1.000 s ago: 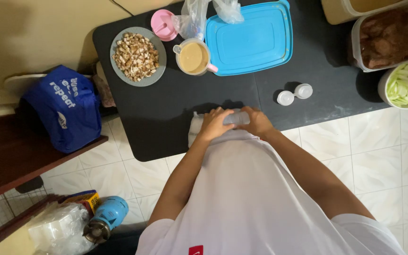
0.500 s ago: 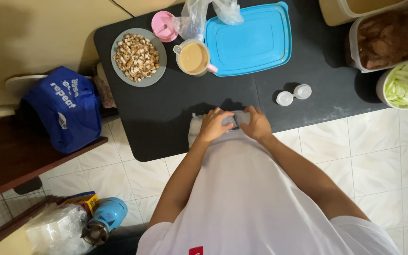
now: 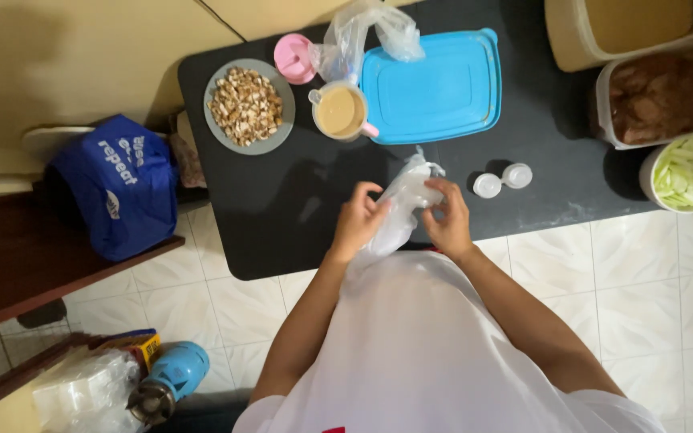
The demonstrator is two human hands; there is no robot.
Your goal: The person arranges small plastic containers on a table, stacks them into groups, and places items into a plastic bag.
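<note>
Up off my belly now: clear plastic bag (image 3: 403, 210) raised over the black surface (image 3: 282, 216), slanting up-right, left hand (image 3: 357, 223) pinching low, right hand (image 3: 445, 218) gripping its top.

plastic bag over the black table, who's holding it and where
Both hands hold the clear plastic bag: left hand at its left side, right hand at its right.

A dark counter (image 3: 282, 232) has open surface left of and ahead of the two hands, which meet over its near edge. Two small white caps (image 3: 501, 180) sit just right of the right hand (image 3: 447, 220). Farther back, a grey plate of nuts (image 3: 249, 106), a cup (image 3: 342, 111) and a blue lid (image 3: 432, 84) block the way.
</note>
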